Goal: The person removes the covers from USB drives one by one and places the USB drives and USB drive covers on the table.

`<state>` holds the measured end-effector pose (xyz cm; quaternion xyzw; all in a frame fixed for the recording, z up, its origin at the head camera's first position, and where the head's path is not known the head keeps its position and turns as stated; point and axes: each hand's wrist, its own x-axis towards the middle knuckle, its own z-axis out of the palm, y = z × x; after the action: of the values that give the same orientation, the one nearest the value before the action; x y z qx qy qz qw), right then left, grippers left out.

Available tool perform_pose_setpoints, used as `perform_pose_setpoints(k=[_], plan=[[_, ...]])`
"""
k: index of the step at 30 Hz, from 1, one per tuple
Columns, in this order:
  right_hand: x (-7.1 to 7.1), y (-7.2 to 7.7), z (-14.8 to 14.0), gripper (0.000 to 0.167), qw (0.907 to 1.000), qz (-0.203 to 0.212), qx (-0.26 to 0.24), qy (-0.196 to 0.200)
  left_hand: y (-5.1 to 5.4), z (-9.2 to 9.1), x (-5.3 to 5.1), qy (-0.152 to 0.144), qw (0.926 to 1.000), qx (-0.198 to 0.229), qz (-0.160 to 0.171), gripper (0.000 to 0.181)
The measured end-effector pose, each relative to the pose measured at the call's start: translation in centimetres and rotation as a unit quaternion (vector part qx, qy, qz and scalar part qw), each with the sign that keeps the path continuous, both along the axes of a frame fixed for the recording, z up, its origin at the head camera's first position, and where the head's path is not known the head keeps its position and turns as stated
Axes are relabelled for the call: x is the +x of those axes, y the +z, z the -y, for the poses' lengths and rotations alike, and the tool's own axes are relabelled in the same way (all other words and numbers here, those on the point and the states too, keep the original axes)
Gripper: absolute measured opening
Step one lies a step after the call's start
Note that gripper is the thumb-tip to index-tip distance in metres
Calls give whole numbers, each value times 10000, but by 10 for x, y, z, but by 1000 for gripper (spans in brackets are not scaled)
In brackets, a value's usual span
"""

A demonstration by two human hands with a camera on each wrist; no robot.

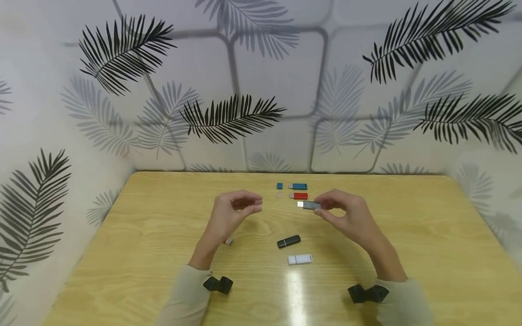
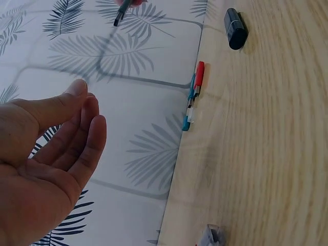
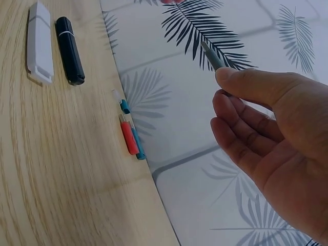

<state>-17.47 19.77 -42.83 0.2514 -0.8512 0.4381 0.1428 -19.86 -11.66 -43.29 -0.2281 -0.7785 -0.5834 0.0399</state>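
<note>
My right hand (image 1: 350, 216) pinches a grey USB stick (image 1: 311, 205) by its rear end, above the table. Its bare metal plug points left, towards my left hand (image 1: 232, 213). In the right wrist view the grey USB stick (image 3: 211, 54) sticks out past the thumb tip. My left hand pinches a small pale cap (image 1: 258, 203) between thumb and fingertips; the left wrist view mostly hides it. Behind the hands lie a blue USB stick (image 1: 299, 186) and a red USB stick (image 1: 300, 196), both uncapped. Left of them are a blue cap (image 1: 279, 186) and a clear cap (image 1: 279, 195).
Nearer me on the wooden table (image 1: 142, 253) lie a black capped USB stick (image 1: 288, 241) and a white capped USB stick (image 1: 300, 259). Another USB stick (image 1: 228, 241), red with a pale end, is partly hidden by my left wrist. A leaf-patterned cloth (image 1: 277, 149) rises behind the table.
</note>
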Motion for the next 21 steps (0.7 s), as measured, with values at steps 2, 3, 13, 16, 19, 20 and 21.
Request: perform_pose_setpoints(k=[2,3,13,16,19,20,21], plan=[[0,0,-1,23,10000,-47,36,-79,-2,-1,0,32,10000,6,5,17],[0,0,-1,24,9999,-65,53,-114,-3,-2,-1,29,10000,17,9,17],[-3,-4,-2,24,9989,-25,202,-422,-5,-6,0,158,9997,-155,-110,19],[-4,-7,-3,24,9984,-29,218,-523,-8,-7,-1,208,9997,-112,-80,19],[-5,-10,-3,24,9982,-4,174,-572,-10,-9,-1,297,9995,-51,-22,19],[-6,-11,-4,24,9982,3,157,-581,-12,-9,-2,333,9994,-33,-2,18],[-6,-12,-4,24,9982,21,140,-588,-12,-10,-2,369,9993,-23,11,18]])
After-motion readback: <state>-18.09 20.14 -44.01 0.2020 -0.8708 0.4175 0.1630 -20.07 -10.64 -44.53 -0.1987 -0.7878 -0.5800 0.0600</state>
